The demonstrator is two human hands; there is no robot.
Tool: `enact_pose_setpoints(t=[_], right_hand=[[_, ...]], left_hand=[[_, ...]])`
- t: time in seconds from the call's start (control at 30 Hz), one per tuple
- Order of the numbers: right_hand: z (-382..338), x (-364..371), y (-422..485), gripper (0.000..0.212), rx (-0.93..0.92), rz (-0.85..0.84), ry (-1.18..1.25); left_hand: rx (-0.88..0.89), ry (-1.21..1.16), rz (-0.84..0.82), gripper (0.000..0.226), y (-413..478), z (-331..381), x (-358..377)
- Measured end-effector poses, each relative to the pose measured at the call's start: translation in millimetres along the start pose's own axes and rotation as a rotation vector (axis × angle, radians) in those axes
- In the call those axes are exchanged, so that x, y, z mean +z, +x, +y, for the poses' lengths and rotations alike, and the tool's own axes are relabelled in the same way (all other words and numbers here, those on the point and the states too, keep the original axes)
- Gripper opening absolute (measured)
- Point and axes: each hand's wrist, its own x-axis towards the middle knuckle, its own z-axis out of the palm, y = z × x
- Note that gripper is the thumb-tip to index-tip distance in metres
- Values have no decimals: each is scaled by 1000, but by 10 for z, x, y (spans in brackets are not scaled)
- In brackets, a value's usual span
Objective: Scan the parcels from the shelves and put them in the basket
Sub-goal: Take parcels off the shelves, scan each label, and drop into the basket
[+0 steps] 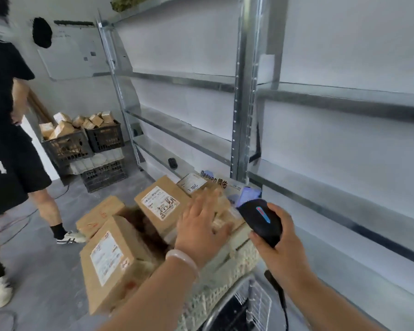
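Note:
A pale woven basket [237, 261] in front of me is piled with brown cardboard parcels, such as one labelled box [161, 206] and a larger one [110, 263] leaning at the near left. My left hand [201, 230] lies with spread fingers on a blurred small parcel [221, 211] at the top of the pile. My right hand [280, 244] grips a black barcode scanner [261, 220] with a red and blue light, held just right of the pile. A white and blue bag parcel [234, 189] lies at the far side of the basket.
Metal shelves [244, 120] run along the right wall, and a small black object [172, 162] lies on a low one. Dark crates [105, 137] full of small boxes are stacked at the back left. A person in black [5, 130] stands at the left on the grey floor.

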Motion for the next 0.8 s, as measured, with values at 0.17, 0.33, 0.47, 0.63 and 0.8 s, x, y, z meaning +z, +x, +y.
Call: enact_pose_setpoints(t=[0.17, 0.33, 0.47, 0.63, 0.8], right_hand=[[282, -1237, -343, 63, 91, 245, -13], [533, -2446, -846, 64, 140, 440, -87], [735, -3291, -1313, 64, 188, 581, -129], [947, -4103, -1887, 63, 272, 734, -154], [1089, -4563, -2245, 64, 331, 856, -178]], left_hand=[[230, -111, -103, 83, 10, 1212, 632], [411, -163, -199, 82, -198, 2483, 1337], [535, -193, -286, 79, -494, 3416, 1804], [637, -241, -419, 78, -926, 4293, 2318], [744, -269, -493, 76, -1185, 4918, 2624]])
